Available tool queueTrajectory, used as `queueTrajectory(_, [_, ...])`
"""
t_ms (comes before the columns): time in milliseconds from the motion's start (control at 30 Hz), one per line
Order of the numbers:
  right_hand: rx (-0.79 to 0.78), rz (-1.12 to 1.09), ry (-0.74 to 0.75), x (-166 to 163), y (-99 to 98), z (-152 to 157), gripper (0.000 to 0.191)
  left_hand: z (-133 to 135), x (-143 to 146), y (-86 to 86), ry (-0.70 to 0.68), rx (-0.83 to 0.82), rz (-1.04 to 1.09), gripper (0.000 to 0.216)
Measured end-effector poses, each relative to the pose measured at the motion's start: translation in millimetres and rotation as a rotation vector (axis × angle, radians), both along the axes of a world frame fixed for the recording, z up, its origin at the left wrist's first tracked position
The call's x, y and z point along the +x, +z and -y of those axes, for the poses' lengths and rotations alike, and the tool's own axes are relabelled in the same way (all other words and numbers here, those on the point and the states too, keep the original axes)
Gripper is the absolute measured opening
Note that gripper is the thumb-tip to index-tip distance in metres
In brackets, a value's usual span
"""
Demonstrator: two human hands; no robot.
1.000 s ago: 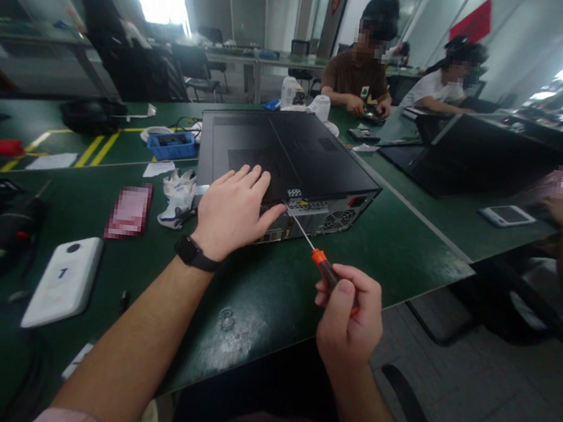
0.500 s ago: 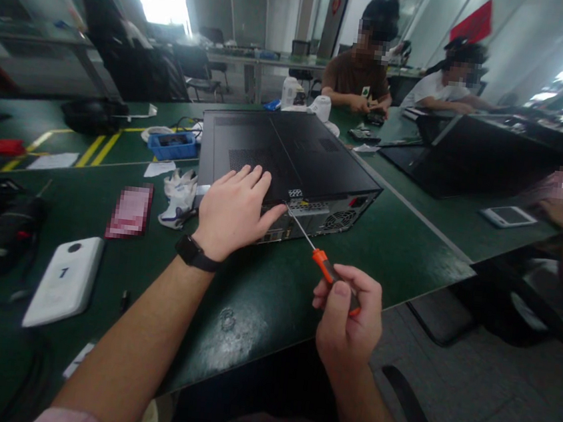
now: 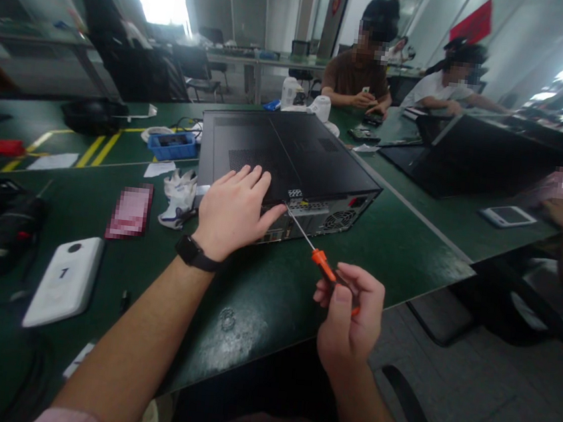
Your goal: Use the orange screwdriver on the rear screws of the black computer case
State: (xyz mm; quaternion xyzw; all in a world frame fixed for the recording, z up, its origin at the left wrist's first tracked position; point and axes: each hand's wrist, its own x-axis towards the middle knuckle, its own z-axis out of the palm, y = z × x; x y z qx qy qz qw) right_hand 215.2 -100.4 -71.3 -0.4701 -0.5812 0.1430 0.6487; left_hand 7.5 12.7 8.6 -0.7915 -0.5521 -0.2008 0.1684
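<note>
A black computer case [image 3: 312, 150] lies on its side on the green table, its rear panel with a fan grille [image 3: 339, 220] towards me. My left hand [image 3: 236, 209] lies flat on its near left part, fingers stretched over the cover and thumb at the rear edge. In my right hand [image 3: 351, 316] is a screwdriver [image 3: 323, 264] with an orange and dark handle, gripped between thumb and fingers. The screwdriver's thin shaft points up and left, and its tip meets the rear edge near my left thumb. Whatever sits under the tip is too small to make out.
Left of the case are a white glove [image 3: 179, 197], a blue tray [image 3: 172, 144] and a white device marked 1 [image 3: 66, 279]. White bottles [image 3: 290, 93] stand behind it. Right are a phone [image 3: 507, 216] and a large black panel [image 3: 498, 156]. People sit across and at right.
The screwdriver's handle has turned slightly in my right hand, whose fingers have shifted a little. My left hand and the case have stayed put.
</note>
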Motion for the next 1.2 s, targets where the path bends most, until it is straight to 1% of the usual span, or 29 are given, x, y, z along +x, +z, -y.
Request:
queueTrajectory(100, [0.020, 0.049, -0.022, -0.5, 0.8, 1.2, 0.030, 0.0, -0.1, 0.4, -0.005, -0.011, 0.008, 0.058])
queueTrajectory(167, [0.024, 0.064, -0.036, -1.1, 1.8, 1.1, 0.026, 0.3, 0.1, 0.9, -0.004, -0.012, 0.015, 0.058])
queueTrajectory(267, [-0.013, 0.037, -0.040, -1.0, 2.2, 0.0, 0.020, 0.8, 0.6, 1.6, -0.005, -0.018, 0.022, 0.058])
queueTrajectory(333, [-0.031, 0.010, -0.022, -0.3, 2.0, -0.7, 0.020, 1.1, 0.8, 1.8, -0.003, -0.022, 0.020, 0.058])
queueTrajectory(533, [0.045, 0.058, -0.020, 0.4, 4.2, -0.3, 0.033, 0.9, 0.5, 1.3, 0.003, -0.013, 0.008, 0.057])
queueTrajectory(667, [0.024, 0.082, -0.050, -1.0, 6.1, -0.8, 0.025, 1.0, 0.9, 1.5, 0.004, -0.008, 0.001, 0.058])
queueTrajectory(800, [0.000, 0.029, -0.042, -0.8, 4.7, -2.3, 0.018, 0.8, 0.5, 0.8, 0.002, -0.001, 0.003, 0.058])
queueTrajectory(933, [0.001, 0.027, -0.005, 2.5, -0.2, -1.4, 0.024, 0.7, -0.2, 0.5, -0.006, -0.006, 0.014, 0.058])
queueTrajectory(1033, [0.024, 0.090, -0.029, 3.8, -1.5, -0.5, 0.029, 0.7, -0.2, 1.0, -0.003, -0.013, 0.017, 0.059])
queueTrajectory(1200, [0.021, 0.069, -0.096, 0.4, 2.4, -2.1, 0.022, -0.1, 0.1, 0.3, 0.000, 0.001, 0.003, 0.059])
